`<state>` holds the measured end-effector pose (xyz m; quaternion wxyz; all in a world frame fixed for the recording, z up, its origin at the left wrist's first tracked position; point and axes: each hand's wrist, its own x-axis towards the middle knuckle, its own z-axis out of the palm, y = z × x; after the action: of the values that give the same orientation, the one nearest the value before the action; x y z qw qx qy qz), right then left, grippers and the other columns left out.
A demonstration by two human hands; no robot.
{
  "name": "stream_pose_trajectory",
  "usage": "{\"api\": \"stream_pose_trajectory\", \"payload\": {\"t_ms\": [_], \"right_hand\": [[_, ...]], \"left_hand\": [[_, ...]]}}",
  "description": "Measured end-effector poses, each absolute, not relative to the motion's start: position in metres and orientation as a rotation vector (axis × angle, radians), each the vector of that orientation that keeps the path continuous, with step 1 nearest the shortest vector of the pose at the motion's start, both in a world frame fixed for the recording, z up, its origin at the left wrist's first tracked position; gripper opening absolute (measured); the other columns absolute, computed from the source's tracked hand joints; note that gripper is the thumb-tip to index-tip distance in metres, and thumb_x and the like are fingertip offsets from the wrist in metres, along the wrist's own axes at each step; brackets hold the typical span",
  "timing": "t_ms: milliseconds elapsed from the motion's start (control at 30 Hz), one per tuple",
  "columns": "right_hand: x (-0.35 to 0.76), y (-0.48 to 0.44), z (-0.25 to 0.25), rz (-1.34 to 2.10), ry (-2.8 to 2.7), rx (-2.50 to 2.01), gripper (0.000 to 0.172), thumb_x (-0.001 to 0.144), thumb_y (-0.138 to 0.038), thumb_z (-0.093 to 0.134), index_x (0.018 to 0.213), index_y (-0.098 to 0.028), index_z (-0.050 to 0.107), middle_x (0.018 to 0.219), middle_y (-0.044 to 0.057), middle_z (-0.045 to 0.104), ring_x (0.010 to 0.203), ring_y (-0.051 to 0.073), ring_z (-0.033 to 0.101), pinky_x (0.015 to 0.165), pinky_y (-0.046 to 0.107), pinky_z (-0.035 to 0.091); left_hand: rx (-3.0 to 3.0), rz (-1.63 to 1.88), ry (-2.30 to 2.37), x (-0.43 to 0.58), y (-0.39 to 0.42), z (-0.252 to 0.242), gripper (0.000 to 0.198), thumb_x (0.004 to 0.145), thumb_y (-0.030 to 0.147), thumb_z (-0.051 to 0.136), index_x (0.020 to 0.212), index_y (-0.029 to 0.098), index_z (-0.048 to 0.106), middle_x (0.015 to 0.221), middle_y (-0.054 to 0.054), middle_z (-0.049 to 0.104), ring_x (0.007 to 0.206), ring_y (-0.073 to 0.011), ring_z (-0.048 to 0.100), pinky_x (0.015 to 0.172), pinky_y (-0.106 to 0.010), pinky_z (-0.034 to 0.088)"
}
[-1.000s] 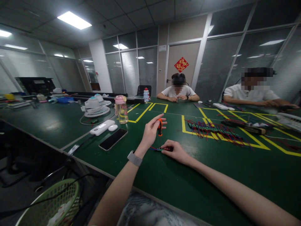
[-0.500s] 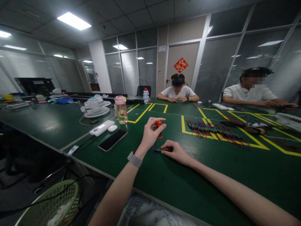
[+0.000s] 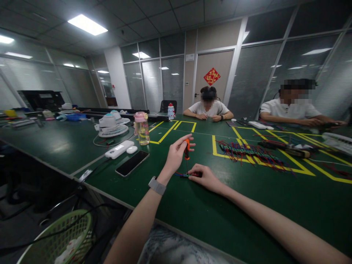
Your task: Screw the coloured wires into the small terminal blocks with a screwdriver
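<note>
My left hand [image 3: 177,152] grips the orange-and-black handle of a screwdriver [image 3: 187,150], thumb and fingers on either side of it. The screwdriver stands upright, its thin shaft pointing down at a small green circuit board [image 3: 185,175] on the table. With fingers closed, my right hand [image 3: 203,177] pinches the board's right end against the tabletop. Red and blue wires come off the board's left side. Part of the board is hidden under my right fingers.
On the green table [image 3: 170,198] lie a phone [image 3: 132,163], a white power strip [image 3: 119,149] and a pink-lidded bottle [image 3: 142,128]. Several wired boards [image 3: 250,150] lie in a pile at right. Two people [image 3: 208,106] sit across. A green basket [image 3: 59,238] stands below left.
The fingers of my left hand have shifted around the screwdriver handle, now more stretched out to the right. My right hand and the circuit board have stayed in place.
</note>
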<state>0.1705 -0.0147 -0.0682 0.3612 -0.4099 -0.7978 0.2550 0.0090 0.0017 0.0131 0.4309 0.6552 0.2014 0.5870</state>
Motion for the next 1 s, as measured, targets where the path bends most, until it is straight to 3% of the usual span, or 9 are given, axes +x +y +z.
{"api": "stream_pose_trajectory", "payload": {"t_ms": [100, 200, 300, 367, 467, 567, 667, 767, 1000], "right_hand": [[0.170, -0.016, -0.067, 0.651, -2.063, -1.051, 0.015, 0.077, -0.023, 0.065, 0.089, -0.017, 0.072, 0.082, 0.004, 0.061, 0.073, 0.015, 0.056, 0.067, 0.027, 0.046], [0.169, -0.016, -0.066, 0.647, -2.062, -1.063, 0.015, 0.077, -0.023, 0.065, 0.089, -0.017, 0.072, 0.082, 0.004, 0.060, 0.073, 0.014, 0.056, 0.067, 0.026, 0.045], [0.169, -0.015, -0.067, 0.654, -2.051, -1.074, 0.014, 0.075, -0.021, 0.065, 0.087, -0.016, 0.072, 0.080, 0.004, 0.060, 0.072, 0.014, 0.056, 0.067, 0.026, 0.045], [0.169, -0.015, -0.068, 0.663, -2.046, -1.071, 0.014, 0.075, -0.021, 0.066, 0.087, -0.015, 0.072, 0.080, 0.004, 0.060, 0.072, 0.014, 0.056, 0.067, 0.026, 0.045], [0.169, -0.014, -0.069, 0.667, -2.050, -1.065, 0.015, 0.075, -0.022, 0.065, 0.087, -0.015, 0.072, 0.081, 0.004, 0.060, 0.073, 0.014, 0.056, 0.067, 0.026, 0.045], [0.169, -0.015, -0.068, 0.668, -2.053, -1.072, 0.015, 0.076, -0.022, 0.065, 0.087, -0.016, 0.072, 0.081, 0.004, 0.060, 0.073, 0.014, 0.056, 0.067, 0.027, 0.045], [0.169, -0.016, -0.066, 0.675, -2.052, -1.077, 0.015, 0.076, -0.022, 0.065, 0.088, -0.016, 0.072, 0.082, 0.004, 0.060, 0.073, 0.014, 0.056, 0.067, 0.027, 0.045], [0.168, -0.017, -0.065, 0.676, -2.046, -1.082, 0.015, 0.075, -0.022, 0.065, 0.088, -0.016, 0.072, 0.081, 0.004, 0.059, 0.072, 0.014, 0.055, 0.066, 0.026, 0.045], [0.168, -0.015, -0.069, 0.669, -2.043, -1.068, 0.014, 0.075, -0.022, 0.065, 0.087, -0.016, 0.072, 0.081, 0.004, 0.060, 0.073, 0.014, 0.056, 0.067, 0.026, 0.045]], "left_hand": [[1.680, 1.535, 0.606, 0.008, 0.002, 0.013, 0.031, 0.081, 0.032, 0.060, 0.108, 0.018, 0.064, 0.096, -0.006, 0.062, 0.079, -0.0142, 0.062, 0.069, -0.026, 0.052], [1.762, 1.599, 0.665, 0.008, 0.002, 0.014, 0.023, 0.081, 0.031, 0.060, 0.099, 0.019, 0.069, 0.101, -0.006, 0.059, 0.088, -0.0143, 0.060, 0.073, -0.023, 0.050], [1.675, 1.493, 0.532, 0.009, 0.001, 0.015, 0.031, 0.088, 0.031, 0.048, 0.111, 0.019, 0.064, 0.113, -0.008, 0.059, 0.096, -0.0175, 0.060, 0.078, -0.028, 0.052], [1.619, 1.438, 0.486, 0.009, 0.001, 0.014, 0.034, 0.087, 0.032, 0.050, 0.116, 0.018, 0.059, 0.108, -0.009, 0.062, 0.090, -0.0178, 0.063, 0.075, -0.030, 0.054], [1.685, 1.492, 0.593, 0.009, 0.001, 0.015, 0.031, 0.079, 0.033, 0.062, 0.106, 0.017, 0.065, 0.093, -0.005, 0.063, 0.079, -0.0146, 0.062, 0.070, -0.026, 0.052], [1.803, 1.570, 0.679, 0.006, 0.000, 0.017, 0.023, 0.081, 0.032, 0.059, 0.097, 0.018, 0.069, 0.099, -0.006, 0.059, 0.087, -0.0144, 0.059, 0.075, -0.024, 0.049], [1.774, 1.484, 0.586, 0.002, -0.003, 0.017, 0.030, 0.089, 0.030, 0.047, 0.110, 0.018, 0.065, 0.111, -0.008, 0.059, 0.095, -0.0162, 0.060, 0.083, -0.028, 0.048], [1.657, 1.383, 0.487, -0.004, -0.008, 0.013, 0.036, 0.089, 0.032, 0.047, 0.120, 0.016, 0.057, 0.111, -0.010, 0.063, 0.094, -0.0190, 0.062, 0.082, -0.032, 0.050], [1.825, 1.434, 0.617, -0.010, -0.009, 0.015, 0.025, 0.083, 0.033, 0.058, 0.100, 0.017, 0.066, 0.095, -0.006, 0.063, 0.081, -0.0145, 0.062, 0.075, -0.026, 0.049]]}}
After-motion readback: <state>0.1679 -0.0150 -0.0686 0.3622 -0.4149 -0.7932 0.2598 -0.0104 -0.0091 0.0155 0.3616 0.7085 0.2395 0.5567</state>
